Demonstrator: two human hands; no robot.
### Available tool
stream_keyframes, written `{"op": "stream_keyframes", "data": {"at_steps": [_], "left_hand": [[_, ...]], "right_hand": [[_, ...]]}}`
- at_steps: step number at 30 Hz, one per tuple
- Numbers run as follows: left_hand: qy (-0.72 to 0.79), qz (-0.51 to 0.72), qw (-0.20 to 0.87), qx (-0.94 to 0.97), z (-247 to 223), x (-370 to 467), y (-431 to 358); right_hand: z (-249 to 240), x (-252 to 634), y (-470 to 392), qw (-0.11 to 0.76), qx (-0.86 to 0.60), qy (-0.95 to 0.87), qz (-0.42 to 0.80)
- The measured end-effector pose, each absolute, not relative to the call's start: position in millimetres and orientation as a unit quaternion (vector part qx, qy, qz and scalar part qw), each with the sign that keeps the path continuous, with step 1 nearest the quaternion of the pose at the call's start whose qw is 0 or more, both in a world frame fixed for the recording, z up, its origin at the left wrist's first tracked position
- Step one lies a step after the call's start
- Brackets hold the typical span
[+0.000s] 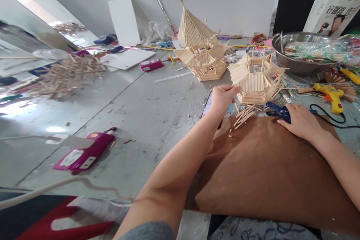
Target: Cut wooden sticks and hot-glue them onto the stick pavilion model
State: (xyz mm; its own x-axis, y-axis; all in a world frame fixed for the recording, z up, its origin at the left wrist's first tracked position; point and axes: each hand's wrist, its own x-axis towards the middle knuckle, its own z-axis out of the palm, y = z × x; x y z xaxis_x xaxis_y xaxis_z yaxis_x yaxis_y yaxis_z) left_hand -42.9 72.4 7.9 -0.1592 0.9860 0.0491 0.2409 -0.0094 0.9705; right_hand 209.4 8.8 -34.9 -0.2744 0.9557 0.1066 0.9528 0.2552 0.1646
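Observation:
My left hand (223, 99) is closed in a pinch at the left edge of a small wooden-stick pavilion model (254, 82); what lies between its fingertips is too small to make out. Blue-handled cutting pliers (277, 111) are under my right hand (301, 120), its fingers wrapped round the handles. Just in front of the model lies a loose pile of short sticks (245, 115), by the far edge of a brown sheet (270, 165). Behind stands a taller stick pavilion (199, 41) with a pointed roof. My left hand partly covers a phone (207, 104).
A yellow glue gun (332, 95) with a black cord lies at right, near a metal bowl (298, 67) of wrapped sticks. Leftward are a magenta power strip (90, 153), another magenta block (151, 65) and a heap of wood pieces (70, 77).

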Motion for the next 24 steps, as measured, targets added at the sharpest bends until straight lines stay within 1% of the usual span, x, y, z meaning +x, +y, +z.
{"op": "stream_keyframes", "data": {"at_steps": [12,17,24], "left_hand": [[0.587,0.488,0.385,0.518,10.4,-42.1,70.7],[0.585,0.485,0.385,0.524,11.7,-42.3,70.0],[0.586,0.476,0.332,0.566,7.7,-48.2,75.1]], "right_hand": [[-40.2,209.2,11.7,0.008,0.592,0.803,0.072],[-41.1,209.3,11.9,-0.012,0.584,0.809,0.062],[-40.7,210.6,12.0,-0.018,0.576,0.815,0.057]]}}
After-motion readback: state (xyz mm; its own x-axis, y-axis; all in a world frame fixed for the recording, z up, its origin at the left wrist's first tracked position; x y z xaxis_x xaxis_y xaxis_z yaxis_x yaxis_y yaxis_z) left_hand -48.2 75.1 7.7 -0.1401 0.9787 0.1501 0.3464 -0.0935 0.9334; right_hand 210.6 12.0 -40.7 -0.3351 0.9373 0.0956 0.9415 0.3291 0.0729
